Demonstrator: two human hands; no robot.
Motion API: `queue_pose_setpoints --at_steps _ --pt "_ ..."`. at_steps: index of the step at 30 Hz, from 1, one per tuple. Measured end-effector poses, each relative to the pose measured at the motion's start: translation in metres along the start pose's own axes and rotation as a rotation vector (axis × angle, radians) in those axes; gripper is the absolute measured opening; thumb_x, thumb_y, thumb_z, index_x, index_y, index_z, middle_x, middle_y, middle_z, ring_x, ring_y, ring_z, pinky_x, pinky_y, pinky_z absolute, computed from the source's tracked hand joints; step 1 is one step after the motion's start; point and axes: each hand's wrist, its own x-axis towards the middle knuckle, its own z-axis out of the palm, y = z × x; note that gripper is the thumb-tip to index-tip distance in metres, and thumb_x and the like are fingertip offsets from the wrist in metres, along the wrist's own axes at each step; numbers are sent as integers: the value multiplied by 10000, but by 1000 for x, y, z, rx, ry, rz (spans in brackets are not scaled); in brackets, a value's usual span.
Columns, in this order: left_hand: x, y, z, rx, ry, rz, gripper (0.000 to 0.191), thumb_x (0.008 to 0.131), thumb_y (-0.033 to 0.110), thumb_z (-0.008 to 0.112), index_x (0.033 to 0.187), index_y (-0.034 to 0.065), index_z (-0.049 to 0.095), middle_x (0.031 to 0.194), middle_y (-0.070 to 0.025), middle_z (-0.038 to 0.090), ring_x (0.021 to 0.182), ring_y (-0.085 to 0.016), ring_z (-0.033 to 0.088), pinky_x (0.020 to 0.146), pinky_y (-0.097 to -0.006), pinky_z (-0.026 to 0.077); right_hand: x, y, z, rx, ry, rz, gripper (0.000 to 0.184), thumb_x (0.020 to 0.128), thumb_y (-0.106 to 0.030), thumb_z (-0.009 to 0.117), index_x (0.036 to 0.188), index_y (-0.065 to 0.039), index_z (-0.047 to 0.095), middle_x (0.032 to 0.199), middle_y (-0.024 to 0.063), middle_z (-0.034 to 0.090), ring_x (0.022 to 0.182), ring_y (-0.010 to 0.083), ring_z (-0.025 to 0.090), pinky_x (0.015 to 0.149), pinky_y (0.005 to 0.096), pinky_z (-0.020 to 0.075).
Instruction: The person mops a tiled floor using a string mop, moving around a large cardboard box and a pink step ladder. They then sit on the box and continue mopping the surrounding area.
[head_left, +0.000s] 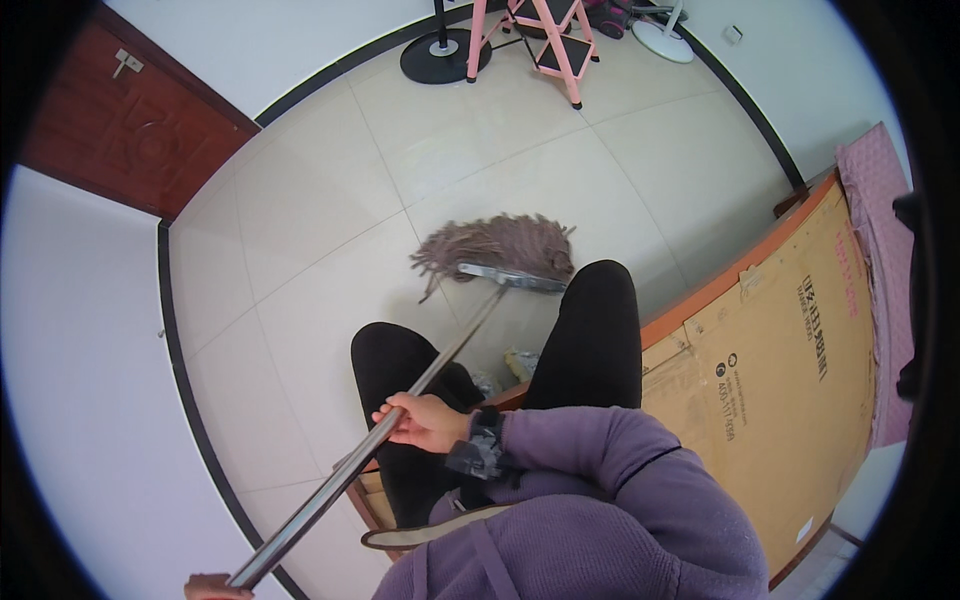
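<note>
A string mop with a brown-grey head (499, 244) and a metal clamp rests on the pale tiled floor, in front of my knees. Its shiny metal handle (337, 484) slopes from the clamp down to the lower left, across my left thigh. My right hand (424, 422), with a dark band at the wrist, is closed around the middle of the handle. At the bottom left edge my left hand (217, 587) is at the handle's top end; only part of it shows, its fingers curled at the metal.
A pink step stool (556, 60) and a black round stand base (435, 56) stand at the far wall, near a white base (663, 41). Flattened cardboard (765, 360) covers a wooden-edged surface on the right. A brown door (142, 127) is at upper left.
</note>
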Motion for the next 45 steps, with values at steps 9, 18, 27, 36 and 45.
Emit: queue_pose_setpoints --at_steps 9,18,27,36,45 --pt "150 -105 100 -367 -559 -206 334 833 237 602 972 -67 610 614 -102 551 499 -145 497 456 -251 393 -17 -151 -68 385 204 -717 191 855 -67 436 865 69 569 804 130 598 767 235 591 742 340 491" --pt "256 -79 410 -152 -840 316 579 897 186 556 1395 83 280 841 -57 552 589 -117 523 565 -240 443 -130 -174 -40 -19 278 -1191 138 920 -114 470 961 17 485 883 136 600 799 226 611 729 320 522" --pt "237 -132 405 -150 -1059 -140 466 906 187 553 1323 47 397 875 -58 589 677 -96 551 621 -225 470 -219 -256 -158 173 335 -1223 209 953 -194 447 780 -89 396 590 7 409 444 85 355 378 216 317" --pt "224 -162 350 -403 -732 -484 343 939 254 499 1200 33 502 930 -65 589 718 -92 556 623 -219 468 -241 -327 -90 238 -19 -1195 125 946 -120 426 857 -34 439 696 43 476 588 126 477 529 240 460" --pt "235 -78 309 -747 -772 -437 556 939 400 456 1354 59 315 1162 -114 478 820 -182 596 641 -295 553 -119 -118 -17 -34 -139 -699 250 907 -312 550 931 -65 578 907 45 608 871 180 572 805 309 447"
